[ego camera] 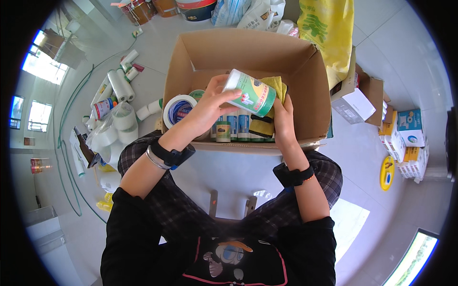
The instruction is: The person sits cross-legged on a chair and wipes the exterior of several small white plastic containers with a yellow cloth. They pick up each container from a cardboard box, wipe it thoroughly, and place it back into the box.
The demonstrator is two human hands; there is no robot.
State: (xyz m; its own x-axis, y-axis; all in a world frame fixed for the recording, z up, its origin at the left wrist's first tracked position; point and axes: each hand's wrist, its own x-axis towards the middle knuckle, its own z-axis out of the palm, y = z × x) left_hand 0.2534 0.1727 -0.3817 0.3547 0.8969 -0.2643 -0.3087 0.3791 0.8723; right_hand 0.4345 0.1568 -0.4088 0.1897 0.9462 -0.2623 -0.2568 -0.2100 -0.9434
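My left hand [209, 107] grips a white roll with a printed green label [252, 93], tilted above the open cardboard box [307, 94]. In my right hand [285, 121] is a folded yellow cloth with dark edging [262, 127], held against the roll's lower right side. Below them, several upright rolls with blue labels [244, 125] line the near wall inside the box. A smaller roll with a green and yellow label [223, 131] stands among them. At the box's left end sits a wide white roll with a blue core [179, 110].
Left on the floor are white rolls [116, 85], a clear plastic bag of rolls [125, 123] and a green hose [68, 116]. Buckets [196, 9] and a yellow sack [327, 32] stand behind the box. Another open carton [372, 91] and stacked packs [411, 157] are right.
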